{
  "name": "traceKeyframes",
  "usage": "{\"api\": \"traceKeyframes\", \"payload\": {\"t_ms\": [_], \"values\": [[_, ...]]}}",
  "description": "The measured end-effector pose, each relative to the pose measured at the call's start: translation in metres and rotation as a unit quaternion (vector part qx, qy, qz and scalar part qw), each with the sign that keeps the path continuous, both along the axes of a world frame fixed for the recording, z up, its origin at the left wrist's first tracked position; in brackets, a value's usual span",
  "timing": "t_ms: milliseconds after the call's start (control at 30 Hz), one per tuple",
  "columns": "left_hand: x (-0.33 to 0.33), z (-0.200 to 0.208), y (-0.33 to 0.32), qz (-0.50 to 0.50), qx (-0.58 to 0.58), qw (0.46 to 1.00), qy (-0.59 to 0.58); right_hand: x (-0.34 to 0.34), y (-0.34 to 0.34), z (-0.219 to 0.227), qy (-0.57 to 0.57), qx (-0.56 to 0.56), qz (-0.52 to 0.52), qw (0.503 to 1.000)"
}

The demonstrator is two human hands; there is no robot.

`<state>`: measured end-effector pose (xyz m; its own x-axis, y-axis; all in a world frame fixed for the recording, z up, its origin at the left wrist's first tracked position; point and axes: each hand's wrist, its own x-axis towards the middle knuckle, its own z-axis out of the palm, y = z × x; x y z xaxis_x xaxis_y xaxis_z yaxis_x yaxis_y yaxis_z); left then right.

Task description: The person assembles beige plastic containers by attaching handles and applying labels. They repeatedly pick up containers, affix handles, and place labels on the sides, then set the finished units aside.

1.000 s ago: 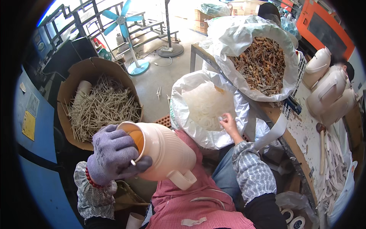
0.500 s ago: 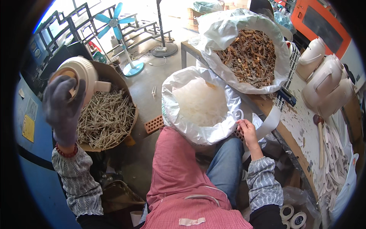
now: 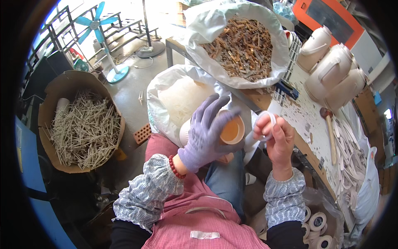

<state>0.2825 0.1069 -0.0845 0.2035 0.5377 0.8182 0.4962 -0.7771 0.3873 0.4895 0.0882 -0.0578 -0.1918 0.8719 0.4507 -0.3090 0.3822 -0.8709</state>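
Your left hand (image 3: 203, 135), in a purple-grey glove, has its fingers spread around the mouth end of a cream plastic jug (image 3: 233, 130) at the centre of the frame; this grip is wide and has hold of the jug, though the glove hides part of the contact. The jug is tilted, its orange interior facing up toward you. Your bare right hand (image 3: 278, 137), just right of centre, has a narrow pinch on a translucent ring (image 3: 272, 118), which is apart from the jug's mouth.

Beyond your left hand, a white sack (image 3: 156, 111) holds many pale translucent rings (image 3: 179, 96). A perforated red brick (image 3: 142, 134) lies at the sack's left. At the upper centre, a larger white sack (image 3: 198, 27) full of brown scraps (image 3: 242, 50) rests on the surface (image 3: 309, 120). Farther right on that surface, you have a mallet (image 3: 331, 141) beside a heap of white strips (image 3: 348, 162), with several cream jugs (image 3: 331, 74) grouped at the upper right. At the left of the frame, a cardboard box (image 3: 49, 97) holds thin beige sticks (image 3: 89, 135); a blue fan (image 3: 94, 25) stands at the upper left.
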Motion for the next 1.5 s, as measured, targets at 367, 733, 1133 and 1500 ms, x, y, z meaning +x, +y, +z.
{"api": "traceKeyframes", "payload": {"t_ms": [367, 733, 1133, 1500], "values": [[-0.003, -0.007, 0.01, -0.142, -0.132, 0.981, -0.004, -0.027, -0.007, 0.007, -0.372, 0.05, -0.108, 0.921], [-0.007, -0.015, 0.003, -0.171, -0.149, 0.974, -0.002, -0.041, -0.012, -0.002, -0.588, 0.18, -0.1, 0.782], [-0.017, -0.01, 0.004, -0.263, -0.026, 0.947, 0.179, -0.01, -0.014, 0.014, -0.576, 0.051, 0.142, 0.803], [-0.172, -0.003, -0.055, -0.015, -0.247, 0.903, -0.35, 0.019, 0.195, -0.028, -0.421, 0.063, -0.299, 0.854]]}}
